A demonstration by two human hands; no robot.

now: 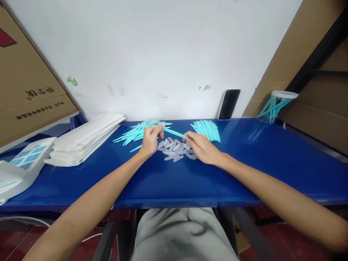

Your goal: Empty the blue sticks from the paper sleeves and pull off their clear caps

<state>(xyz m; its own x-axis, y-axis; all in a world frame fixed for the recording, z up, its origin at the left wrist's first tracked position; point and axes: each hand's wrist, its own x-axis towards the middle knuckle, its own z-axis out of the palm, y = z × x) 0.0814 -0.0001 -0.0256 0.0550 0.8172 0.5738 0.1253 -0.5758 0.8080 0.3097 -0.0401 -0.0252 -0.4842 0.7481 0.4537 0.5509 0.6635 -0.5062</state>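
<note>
Our left hand [150,139] pinches one end of a teal stick [175,134]. Our right hand [202,146] curls at its far tip, grip unclear, above the clear caps [176,149] between both hands. We'd keep the stick level and steady. The upside-down print on the cardboard box [38,94], far left of our left hand, is unreadable.

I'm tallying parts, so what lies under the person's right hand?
Small clear plastic pieces lie spread on the blue table, running beneath the right hand. The hand covers part of the pile, so anything it grips is hidden.
</note>
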